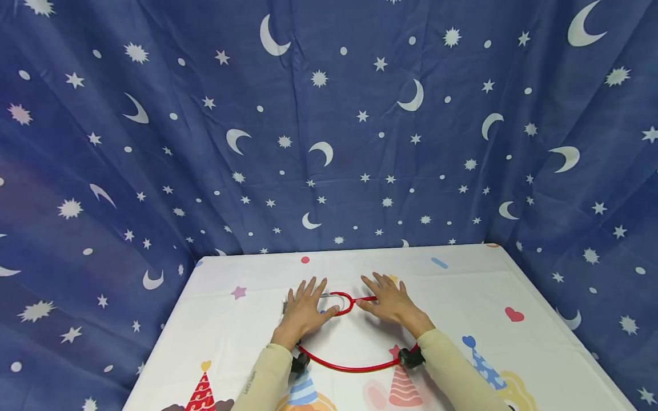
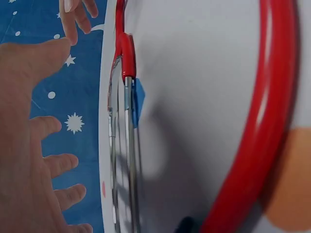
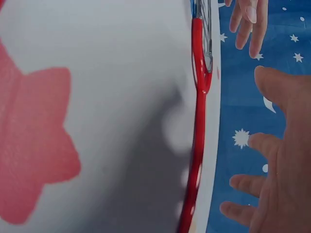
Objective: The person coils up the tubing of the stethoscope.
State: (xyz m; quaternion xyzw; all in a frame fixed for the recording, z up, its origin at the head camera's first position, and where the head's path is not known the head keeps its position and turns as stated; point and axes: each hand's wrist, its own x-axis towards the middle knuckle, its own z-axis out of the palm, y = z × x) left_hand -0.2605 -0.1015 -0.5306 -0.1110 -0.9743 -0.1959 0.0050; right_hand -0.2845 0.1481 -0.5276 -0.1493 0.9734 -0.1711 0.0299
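Note:
A red stethoscope lies on the table, its tube curving toward the near side below both hands. Its forked part shows between the hands in the head view, with metal ear tubes running left beneath the left hand. My left hand hovers over the ear tubes, fingers spread, holding nothing. Over the red tube to the right of the fork is my right hand, likewise spread and holding nothing. Both wrist views show each hand raised above the stethoscope. The chest piece is hidden.
A white cloth with printed party hats, hearts and stars covers the table. A blue curtain with moons and stars hangs behind and at both sides. Dark wrist cameras sit under the wrists, overlapping the near tube in the head view.

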